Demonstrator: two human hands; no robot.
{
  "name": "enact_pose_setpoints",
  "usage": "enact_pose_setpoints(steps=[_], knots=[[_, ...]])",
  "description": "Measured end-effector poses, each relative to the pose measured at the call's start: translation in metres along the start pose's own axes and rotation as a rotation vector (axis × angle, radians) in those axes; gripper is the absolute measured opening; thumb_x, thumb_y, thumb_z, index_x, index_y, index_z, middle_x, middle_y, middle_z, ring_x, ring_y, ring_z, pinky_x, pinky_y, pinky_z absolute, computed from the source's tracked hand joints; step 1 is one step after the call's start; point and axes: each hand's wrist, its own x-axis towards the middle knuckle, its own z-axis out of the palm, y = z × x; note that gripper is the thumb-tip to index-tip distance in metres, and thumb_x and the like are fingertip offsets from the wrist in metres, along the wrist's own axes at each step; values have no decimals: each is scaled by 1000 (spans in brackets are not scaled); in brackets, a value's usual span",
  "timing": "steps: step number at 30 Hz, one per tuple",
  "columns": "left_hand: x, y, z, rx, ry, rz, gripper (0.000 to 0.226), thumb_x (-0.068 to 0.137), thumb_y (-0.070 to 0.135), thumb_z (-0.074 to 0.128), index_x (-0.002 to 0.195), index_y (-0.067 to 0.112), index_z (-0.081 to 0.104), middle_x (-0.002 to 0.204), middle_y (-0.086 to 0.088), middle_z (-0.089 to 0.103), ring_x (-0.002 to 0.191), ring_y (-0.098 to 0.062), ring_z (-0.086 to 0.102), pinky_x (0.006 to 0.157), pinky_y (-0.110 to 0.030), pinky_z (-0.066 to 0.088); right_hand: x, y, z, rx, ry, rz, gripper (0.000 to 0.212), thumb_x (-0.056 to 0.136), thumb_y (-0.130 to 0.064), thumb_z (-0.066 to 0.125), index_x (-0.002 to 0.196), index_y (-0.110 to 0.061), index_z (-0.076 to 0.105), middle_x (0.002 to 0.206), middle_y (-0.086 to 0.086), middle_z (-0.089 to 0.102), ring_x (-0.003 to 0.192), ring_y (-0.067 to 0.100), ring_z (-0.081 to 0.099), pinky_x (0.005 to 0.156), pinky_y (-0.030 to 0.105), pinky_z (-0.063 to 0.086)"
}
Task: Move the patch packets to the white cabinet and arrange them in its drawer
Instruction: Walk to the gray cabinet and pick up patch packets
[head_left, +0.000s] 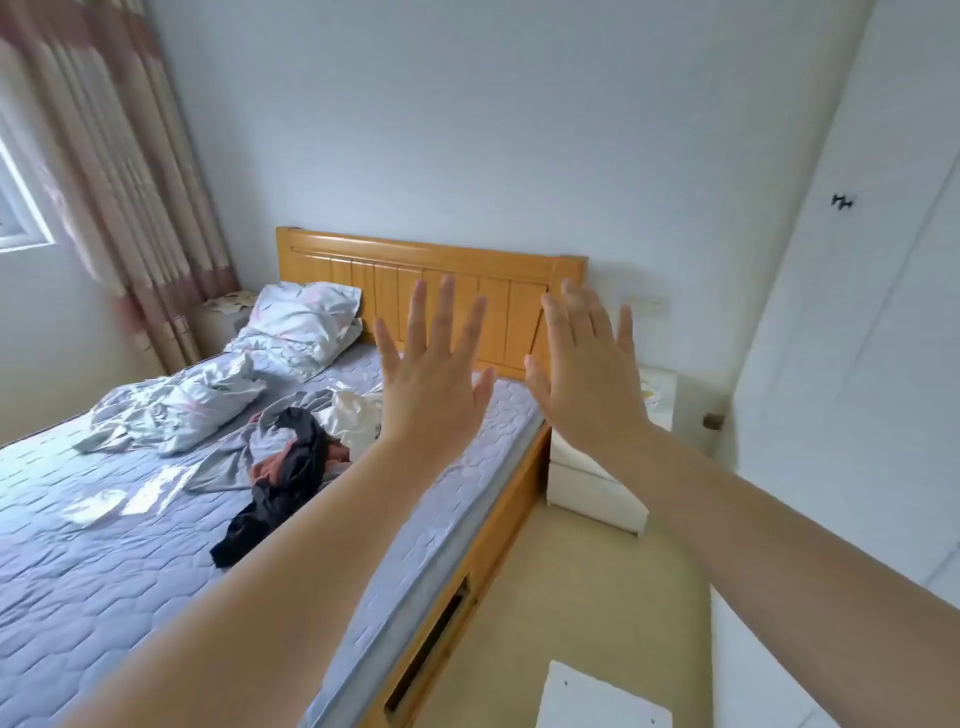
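Head view of a bedroom, both arms stretched forward. The left hand (434, 384) is raised with its back to the camera, fingers straight and spread apart, holding nothing. The right hand (587, 379) is raised beside it in the same way, fingers straight and slightly fanned, also holding nothing. The two hands are near each other but do not touch.

The patch packets (130, 493) appear as flat, shiny pieces lying on the mattress (104, 597) in the left part of the bed; glare hides their print. They lie well apart from both hands. The white cabinet (592, 488) stands on the floor (571, 597), just beside the bed at its head end, against the wall (467, 130). The right wrist and forearm cover part of it, and whether its drawer is pulled out cannot be told.

Also on the mattress:
- a pillow (306, 322) against the wooden headboard (363, 270)
- a crumpled pale sheet (176, 410)
- a heap of dark and reddish clothes (291, 467) near the bed's right edge
- a crumpled white piece (353, 415) beside the heap, partly behind the left wrist

A striped curtain (119, 156) hangs at the upper left beside a window (21, 208). A white door (857, 312) fills the right side. A flat white panel (597, 696) shows at the lower edge.
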Motion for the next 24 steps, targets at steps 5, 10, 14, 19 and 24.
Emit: enact_pose_setpoints(steps=[5, 10, 14, 19, 24], knots=[[-77, -88, -56, 176, -43, -206, 71, 96, 48, 33, 153, 26, -3, 161, -6, -9, 147, -29, -9, 113, -60, 0, -6, -121, -7, 163, -86, -144, 61, 91, -40, 37, 141, -4, 37, 148, 20, 36, 137, 37, 34, 107, 61, 26], [-173, -189, -128, 307, -117, -378, 70, 97, 48, 27, 151, 26, -12, 160, -6, -15, 147, -30, -12, 113, -60, -1, -29, -268, -32, 301, -63, -307, 60, 89, -39, 34, 134, -3, 44, 141, 21, 45, 130, 38, 43, 102, 62, 32], [-272, -279, -198, 402, -67, -482, 69, 90, 47, 26, 153, 22, 11, 160, -10, 8, 147, -33, 7, 110, -64, 13, -64, -407, -63, 444, -71, -373, 62, 88, -40, 32, 137, -3, 41, 143, 21, 42, 133, 37, 40, 105, 62, 29], [-407, -395, -282, 468, -41, -572, 66, 92, 45, 29, 152, 23, 14, 159, -11, 14, 146, -34, 13, 107, -66, 16, -119, -586, -105, 578, -98, -466, 60, 88, -39, 34, 138, -6, 39, 144, 18, 41, 132, 36, 39, 106, 60, 28], [-506, -484, -346, 542, -59, -671, 65, 88, 47, 26, 147, 20, 22, 155, -15, 27, 142, -37, 27, 101, -69, 25, -144, -731, -135, 660, -113, -579, 59, 88, -37, 43, 137, -5, 41, 144, 18, 42, 130, 37, 42, 104, 60, 31]])
